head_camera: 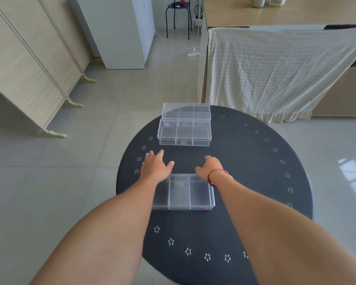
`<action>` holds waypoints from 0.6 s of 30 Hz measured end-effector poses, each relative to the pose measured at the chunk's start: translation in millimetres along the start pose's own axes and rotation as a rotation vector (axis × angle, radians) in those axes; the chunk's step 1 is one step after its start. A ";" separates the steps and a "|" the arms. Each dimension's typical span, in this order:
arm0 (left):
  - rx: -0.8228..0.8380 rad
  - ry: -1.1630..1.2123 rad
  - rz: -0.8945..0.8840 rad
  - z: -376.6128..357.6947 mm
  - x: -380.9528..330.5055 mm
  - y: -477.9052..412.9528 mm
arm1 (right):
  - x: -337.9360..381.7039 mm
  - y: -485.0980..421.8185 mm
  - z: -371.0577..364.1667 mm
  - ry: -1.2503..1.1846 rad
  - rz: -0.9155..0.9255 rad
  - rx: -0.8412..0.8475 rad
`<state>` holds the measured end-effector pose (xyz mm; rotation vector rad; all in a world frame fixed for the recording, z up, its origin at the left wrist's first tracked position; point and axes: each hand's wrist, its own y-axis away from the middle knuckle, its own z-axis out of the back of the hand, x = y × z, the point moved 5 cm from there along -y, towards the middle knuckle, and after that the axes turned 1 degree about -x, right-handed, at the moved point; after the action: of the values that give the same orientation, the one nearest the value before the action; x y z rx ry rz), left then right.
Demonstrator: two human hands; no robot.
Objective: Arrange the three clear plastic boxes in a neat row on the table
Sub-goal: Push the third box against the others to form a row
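The round counter (245, 171) is dark charcoal with a ring of small white dotted flower motifs near its edge, the three boxes (185, 133) are colourless clear plastic, a red cord (216, 172) circles the right wrist, and the floor (70, 182) is pale grey tile.

No text, label, brand, number or sign can be read anywhere in the view. The three clear plastic boxes (184, 133) carry no printing that shows. The dark round worktop (255, 171) bears only a ring of small white dot clusters, which are ornament and not letters. A small red mark at the near box's (190, 192) corner is too small to tell.
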<state>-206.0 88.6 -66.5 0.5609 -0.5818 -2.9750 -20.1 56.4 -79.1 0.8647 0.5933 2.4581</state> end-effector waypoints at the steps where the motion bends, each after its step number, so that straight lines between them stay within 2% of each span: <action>1: 0.004 0.001 0.026 -2.3 5.2 12.7 | -6.9 11.6 -5.6 -0.008 -0.020 0.017; 7: -0.016 0.075 0.172 -19.1 32.7 64.3 | -33.7 55.3 -35.3 -0.069 -0.081 0.093; 14: -0.038 0.201 0.200 -26.6 44.4 80.8 | -40.2 62.4 -42.0 -0.154 -0.065 0.011; 18: 0.036 0.179 0.155 -27.7 35.3 72.7 | -36.5 53.2 -36.4 -0.139 -0.036 -0.092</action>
<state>-229.7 7.0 -75.2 0.7389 -0.6330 -2.7390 -33.8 -14.9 -93.5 0.9688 0.4393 2.3501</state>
